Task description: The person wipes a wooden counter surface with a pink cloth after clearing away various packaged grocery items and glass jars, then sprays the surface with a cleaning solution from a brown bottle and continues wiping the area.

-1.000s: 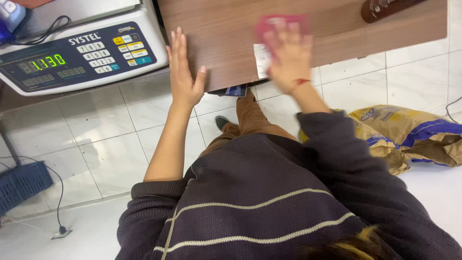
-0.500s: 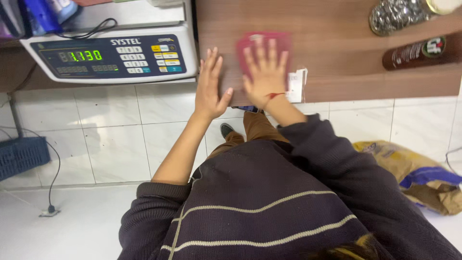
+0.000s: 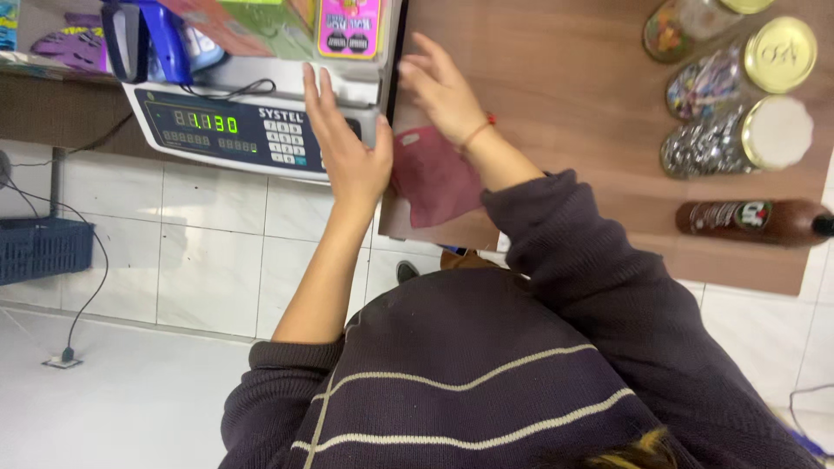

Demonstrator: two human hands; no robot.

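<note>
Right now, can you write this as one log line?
left hand: flat on scale | right hand: on red cloth | cloth: on wooden counter

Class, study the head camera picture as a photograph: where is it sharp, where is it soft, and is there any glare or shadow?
Head view: even indoor light, no hard shadows; the scale and its green digits read crisply; the left hand and right hand over the red cloth are slightly soft; faint sheen on the jar lids; the dark sweater near the lens loses detail.

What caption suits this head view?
Right hand presses red cloth on wooden counter; left hand rests on weighing scale.
</note>
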